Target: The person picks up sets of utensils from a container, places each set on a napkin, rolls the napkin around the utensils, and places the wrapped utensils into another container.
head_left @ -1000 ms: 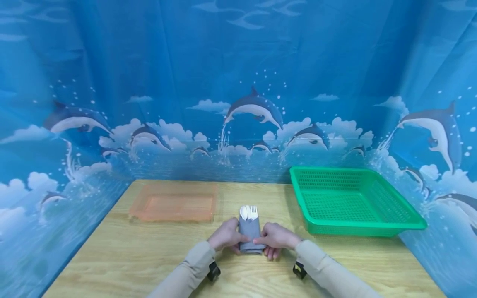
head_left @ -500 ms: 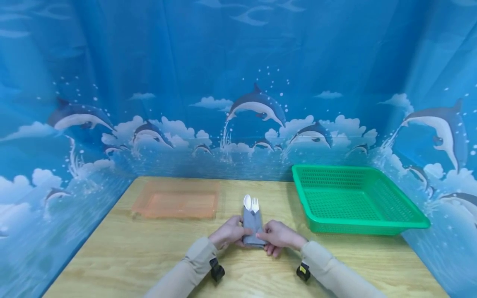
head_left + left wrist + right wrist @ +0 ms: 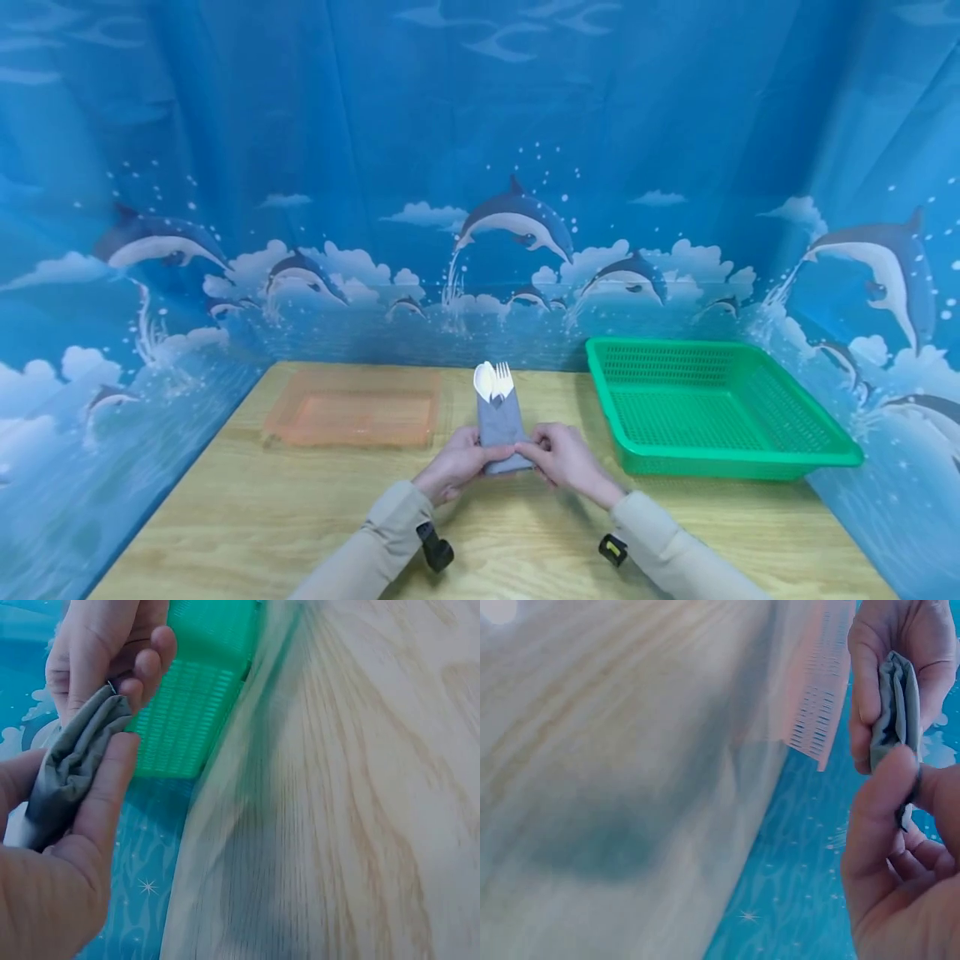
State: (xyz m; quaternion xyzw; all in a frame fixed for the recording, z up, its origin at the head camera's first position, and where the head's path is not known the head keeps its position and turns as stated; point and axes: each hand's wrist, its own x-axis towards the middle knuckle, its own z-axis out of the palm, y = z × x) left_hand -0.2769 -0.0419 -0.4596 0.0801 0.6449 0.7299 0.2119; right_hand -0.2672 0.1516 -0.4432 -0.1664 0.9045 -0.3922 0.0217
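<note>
A folded grey napkin point(image 3: 498, 423) forms a pouch, held up off the table by both hands. White cutlery stands out of its far end: a spoon point(image 3: 483, 382), a fork point(image 3: 503, 379) and a narrow handle or blade between them, hard to make out. My left hand point(image 3: 461, 465) grips the napkin's left side, thumb on top and fingers beneath. My right hand point(image 3: 566, 458) pinches its near right corner between thumb and fingers. In the left wrist view the bundled folds of the napkin's near end point(image 3: 79, 754) show between the hands.
A green plastic basket point(image 3: 622, 446) stands at the back right of the wooden table point(image 3: 300, 517). At the back left lies a shallow, translucent orange tray point(image 3: 337, 433). A blue dolphin-print curtain point(image 3: 480, 125) hangs behind and along the sides.
Both hands have lifted the napkin with its cutlery off the table, and its far end now tips upward. The basket and the orange tray have stayed put.
</note>
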